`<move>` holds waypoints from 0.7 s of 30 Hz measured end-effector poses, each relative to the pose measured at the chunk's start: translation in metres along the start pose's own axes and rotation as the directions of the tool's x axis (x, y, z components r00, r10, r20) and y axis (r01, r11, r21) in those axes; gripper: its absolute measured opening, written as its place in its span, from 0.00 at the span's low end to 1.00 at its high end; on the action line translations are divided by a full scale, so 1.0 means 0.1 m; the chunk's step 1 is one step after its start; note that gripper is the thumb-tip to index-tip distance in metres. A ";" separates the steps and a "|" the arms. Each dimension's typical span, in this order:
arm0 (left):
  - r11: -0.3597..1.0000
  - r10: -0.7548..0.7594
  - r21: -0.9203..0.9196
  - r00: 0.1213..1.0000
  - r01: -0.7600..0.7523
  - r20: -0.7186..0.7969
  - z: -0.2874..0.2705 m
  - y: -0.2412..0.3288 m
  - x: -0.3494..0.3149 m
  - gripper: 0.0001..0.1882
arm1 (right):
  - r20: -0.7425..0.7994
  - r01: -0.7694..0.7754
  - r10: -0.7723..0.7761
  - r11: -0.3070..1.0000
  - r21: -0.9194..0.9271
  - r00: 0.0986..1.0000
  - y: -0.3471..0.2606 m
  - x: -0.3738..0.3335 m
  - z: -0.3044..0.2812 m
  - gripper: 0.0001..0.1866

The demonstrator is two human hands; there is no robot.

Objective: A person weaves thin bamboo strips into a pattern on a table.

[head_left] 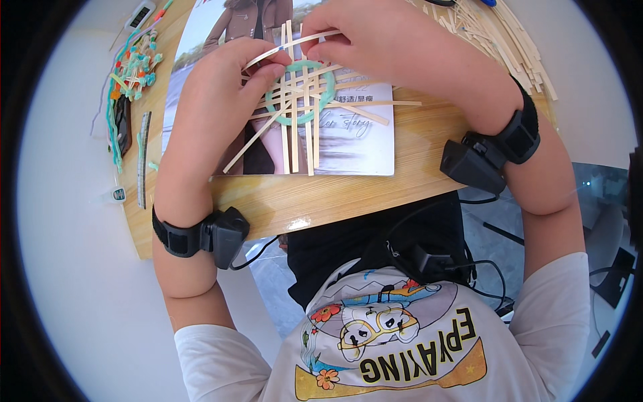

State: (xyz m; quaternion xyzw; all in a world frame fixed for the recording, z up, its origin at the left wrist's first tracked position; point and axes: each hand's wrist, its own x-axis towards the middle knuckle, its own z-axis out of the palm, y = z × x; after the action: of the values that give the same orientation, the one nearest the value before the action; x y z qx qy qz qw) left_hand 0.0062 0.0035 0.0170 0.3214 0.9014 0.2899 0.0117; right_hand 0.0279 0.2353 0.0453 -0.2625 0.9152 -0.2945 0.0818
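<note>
A thin pale flat strip [289,45] slants above the weave, running between my two hands. The fingers of my left hand [231,90] are closed on its left end, beside the upper left of a ring. At its right end my right hand [365,43] pinches it between thumb and fingers. Below them lies a lattice of crossed narrow wooden strips [295,144], some upright, some level, and some slanting outward. A fuzzy mint-green pipe cleaner ring [329,87] goes round the middle of the lattice. My fingers hide part of its upper left.
Under the weave is a printed picture sheet [372,151] on a wooden table [321,204]. Loose strips [499,40] pile up at the far right. At the left are a colourful pipe cleaner piece [139,67], a ruler [143,161] and a small display device [139,15].
</note>
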 end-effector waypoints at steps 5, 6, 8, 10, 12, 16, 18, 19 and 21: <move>0.999 -0.015 -0.032 1.000 0.014 -0.019 0.00 0.02 -0.03 0.09 | 0.037 0.040 -0.040 0.999 0.008 0.999 -0.05 -0.02 0.00 0.12; 0.999 -0.036 0.008 0.998 0.037 -0.041 0.00 0.03 -0.04 0.10 | 0.087 -0.050 0.049 0.999 0.001 0.995 -0.14 0.00 -0.03 0.12; 0.997 -0.055 0.048 0.996 0.059 -0.064 -0.03 0.07 -0.08 0.10 | 0.135 -0.140 0.140 0.990 -0.011 0.981 -0.16 0.00 -0.04 0.12; 0.981 -0.119 0.150 0.992 0.125 -0.050 -0.08 0.14 -0.11 0.11 | 0.083 -0.005 0.003 1.000 0.024 0.997 -0.05 -0.02 0.02 0.11; 0.983 -0.132 0.123 0.991 0.136 -0.037 -0.06 0.23 -0.09 0.11 | -0.127 0.055 -0.066 0.995 -0.089 0.990 0.16 0.00 0.35 0.11; 0.979 -0.126 0.155 0.991 0.131 -0.042 -0.04 0.22 -0.12 0.12 | -0.288 0.113 -0.179 0.967 -0.230 0.941 0.19 0.05 0.48 0.13; 0.976 -0.143 0.157 0.989 0.148 -0.041 -0.05 0.23 -0.13 0.12 | -0.264 0.090 -0.150 0.970 -0.226 0.953 0.14 0.05 0.45 0.13; 0.974 -0.159 0.159 0.986 0.164 -0.039 -0.05 0.23 -0.13 0.12 | -0.242 0.064 -0.119 0.972 -0.224 0.963 0.13 0.05 0.44 0.13; 0.973 -0.156 0.166 0.987 0.161 -0.044 -0.05 0.24 -0.13 0.12 | -0.260 0.077 -0.133 0.974 -0.215 0.956 0.16 0.05 0.46 0.13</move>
State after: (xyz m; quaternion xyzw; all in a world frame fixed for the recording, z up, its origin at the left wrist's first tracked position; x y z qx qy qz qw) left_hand 0.0287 0.0085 0.0316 0.2438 0.9455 0.2156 -0.0061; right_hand 0.0305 0.2215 -0.0013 -0.2749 0.9276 -0.2371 -0.0881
